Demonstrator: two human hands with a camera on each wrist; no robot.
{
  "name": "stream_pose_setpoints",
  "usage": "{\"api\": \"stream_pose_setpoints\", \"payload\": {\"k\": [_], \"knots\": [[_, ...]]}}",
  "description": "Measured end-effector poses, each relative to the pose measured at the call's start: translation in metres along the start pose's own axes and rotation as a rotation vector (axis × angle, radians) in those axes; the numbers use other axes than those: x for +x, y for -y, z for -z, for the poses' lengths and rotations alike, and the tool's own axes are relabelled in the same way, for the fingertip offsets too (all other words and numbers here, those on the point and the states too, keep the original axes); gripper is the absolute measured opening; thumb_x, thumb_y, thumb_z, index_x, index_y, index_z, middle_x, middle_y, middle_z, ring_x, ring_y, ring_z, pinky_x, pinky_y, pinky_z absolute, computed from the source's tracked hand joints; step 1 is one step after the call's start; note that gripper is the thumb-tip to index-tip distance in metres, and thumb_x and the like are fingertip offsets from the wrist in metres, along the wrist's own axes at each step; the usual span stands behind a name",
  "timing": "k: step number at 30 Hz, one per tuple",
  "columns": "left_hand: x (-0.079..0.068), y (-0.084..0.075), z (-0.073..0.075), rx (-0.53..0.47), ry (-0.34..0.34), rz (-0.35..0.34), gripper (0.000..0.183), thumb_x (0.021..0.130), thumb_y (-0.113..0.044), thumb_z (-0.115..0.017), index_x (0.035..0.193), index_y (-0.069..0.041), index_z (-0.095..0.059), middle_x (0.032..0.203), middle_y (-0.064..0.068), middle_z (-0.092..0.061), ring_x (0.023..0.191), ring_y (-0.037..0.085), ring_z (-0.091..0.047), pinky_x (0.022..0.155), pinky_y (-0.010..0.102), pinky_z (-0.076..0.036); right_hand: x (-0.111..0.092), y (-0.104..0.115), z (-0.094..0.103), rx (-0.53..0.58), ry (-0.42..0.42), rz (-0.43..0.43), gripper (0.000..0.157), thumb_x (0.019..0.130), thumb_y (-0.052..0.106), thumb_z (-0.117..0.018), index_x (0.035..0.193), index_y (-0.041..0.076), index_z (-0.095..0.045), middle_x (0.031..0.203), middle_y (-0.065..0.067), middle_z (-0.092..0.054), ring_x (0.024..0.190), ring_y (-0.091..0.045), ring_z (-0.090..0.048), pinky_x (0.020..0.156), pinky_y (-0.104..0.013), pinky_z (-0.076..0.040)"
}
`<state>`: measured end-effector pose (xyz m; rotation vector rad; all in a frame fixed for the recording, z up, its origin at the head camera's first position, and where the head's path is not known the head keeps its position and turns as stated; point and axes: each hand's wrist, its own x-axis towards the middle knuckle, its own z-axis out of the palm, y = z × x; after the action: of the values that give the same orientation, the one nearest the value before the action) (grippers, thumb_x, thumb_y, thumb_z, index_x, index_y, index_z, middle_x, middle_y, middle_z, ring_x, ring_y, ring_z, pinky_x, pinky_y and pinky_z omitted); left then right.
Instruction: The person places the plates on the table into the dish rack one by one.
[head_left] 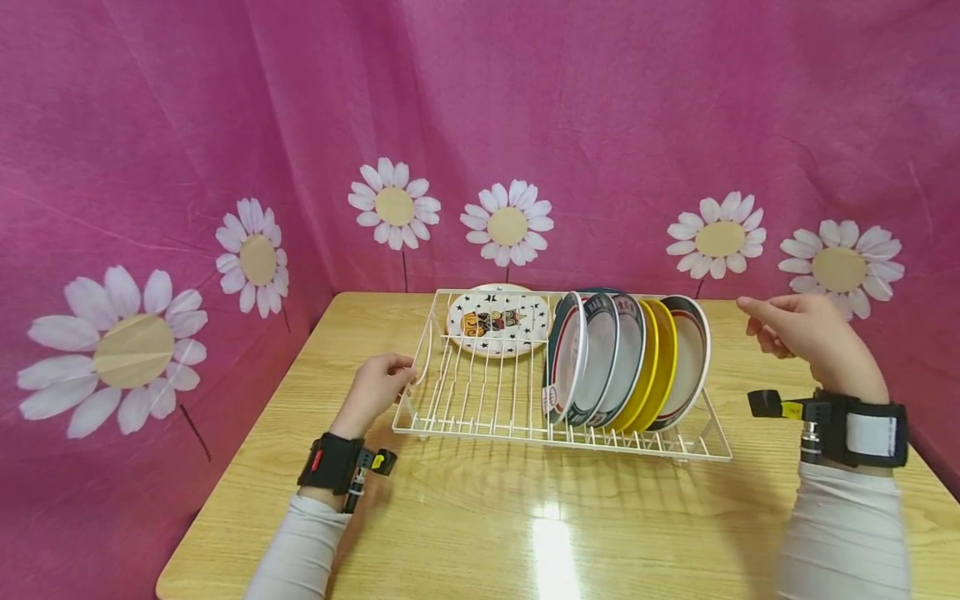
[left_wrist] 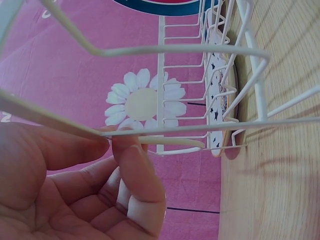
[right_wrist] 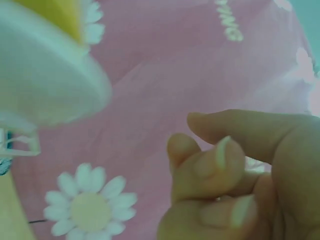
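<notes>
A white wire dish rack [head_left: 480, 436] stands on the table with several plates upright in its right half. Its left end is pinched between thumb and fingers of my left hand [head_left: 372, 390]; the left wrist view shows this hand [left_wrist: 125, 185] on the wire. The upright plates include a white plate with a red line [head_left: 570, 358], a yellow plate [head_left: 665, 367] and a dark-rimmed plate [head_left: 690, 358] at the far right. My right hand [head_left: 821, 337] hovers right of the rack, apart from it, fingers loosely curled and holding nothing.
Behind the rack's left half, an oval plate with stars and a cartoon print [head_left: 498, 321] lies on the wooden table [head_left: 465, 517]. A dark blue rim [head_left: 602, 291] shows behind the upright plates. Pink cloth with daisies [head_left: 570, 100] hangs at the back and sides.
</notes>
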<state>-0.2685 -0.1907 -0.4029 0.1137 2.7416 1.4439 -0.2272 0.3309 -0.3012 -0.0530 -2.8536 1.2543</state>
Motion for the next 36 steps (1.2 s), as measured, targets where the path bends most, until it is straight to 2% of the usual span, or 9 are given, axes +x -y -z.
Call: {"api": "stream_pose_setpoints", "payload": {"k": [5,11,18,24,29,36], "knots": [[-0.001,0.0,0.0,-0.013,0.001,0.007,0.033,0.1,-0.015,-0.053,0.128,0.002,-0.059,0.106,0.021,-0.068,0.073,0.016,-0.06,0.066,0.03,-0.05,0.004,-0.027,-0.013,-0.001,0.063,-0.039,0.046,0.1,0.044,-0.049,0.068,0.013,-0.062,0.058,0.006,-0.051,0.055,-0.008,-0.047,0.053,-0.026,-0.041],[-0.002,0.0,0.0,-0.017,-0.006,0.012,0.034,0.1,-0.016,-0.053,0.128,0.001,-0.06,0.105,0.02,-0.068,0.072,0.016,-0.058,0.064,0.027,-0.049,0.01,-0.043,-0.032,-0.011,0.189,-0.097,0.048,0.101,0.045,-0.046,0.074,0.01,-0.063,0.06,0.006,-0.051,0.056,-0.008,-0.046,0.054,-0.024,-0.041],[-0.001,0.001,-0.001,-0.027,-0.012,0.002,0.032,0.1,-0.014,-0.054,0.126,0.003,-0.061,0.103,0.02,-0.068,0.071,0.015,-0.058,0.063,0.027,-0.049,0.015,-0.054,-0.048,-0.023,0.313,-0.095,0.038,0.1,0.026,-0.046,0.078,0.003,-0.065,0.06,0.006,-0.051,0.052,-0.006,-0.044,0.053,-0.022,-0.04],[-0.002,0.001,-0.001,-0.044,-0.014,0.0,0.032,0.1,-0.015,-0.053,0.127,0.002,-0.061,0.105,0.021,-0.068,0.073,0.017,-0.059,0.065,0.028,-0.05,0.016,-0.057,-0.056,0.025,0.356,-0.086,0.03,0.096,0.019,-0.048,0.078,0.001,-0.064,0.059,0.005,-0.051,0.051,-0.005,-0.043,0.051,-0.021,-0.039],[-0.004,0.0,-0.001,-0.051,-0.015,-0.002,0.032,0.1,-0.015,-0.054,0.127,0.002,-0.06,0.104,0.02,-0.068,0.073,0.017,-0.059,0.064,0.027,-0.05,0.013,-0.061,-0.061,0.047,0.382,-0.067,0.034,0.099,0.022,-0.047,0.071,0.006,-0.06,0.058,0.005,-0.049,0.051,-0.006,-0.043,0.051,-0.021,-0.039],[-0.003,0.001,-0.002,-0.049,-0.019,0.002,0.032,0.099,-0.014,-0.054,0.126,0.002,-0.061,0.104,0.02,-0.068,0.071,0.015,-0.059,0.063,0.026,-0.05,0.014,-0.068,-0.064,0.078,0.404,-0.022,0.038,0.101,0.022,-0.045,0.07,0.005,-0.057,0.056,0.007,-0.048,0.05,-0.005,-0.042,0.051,-0.021,-0.038]]}}
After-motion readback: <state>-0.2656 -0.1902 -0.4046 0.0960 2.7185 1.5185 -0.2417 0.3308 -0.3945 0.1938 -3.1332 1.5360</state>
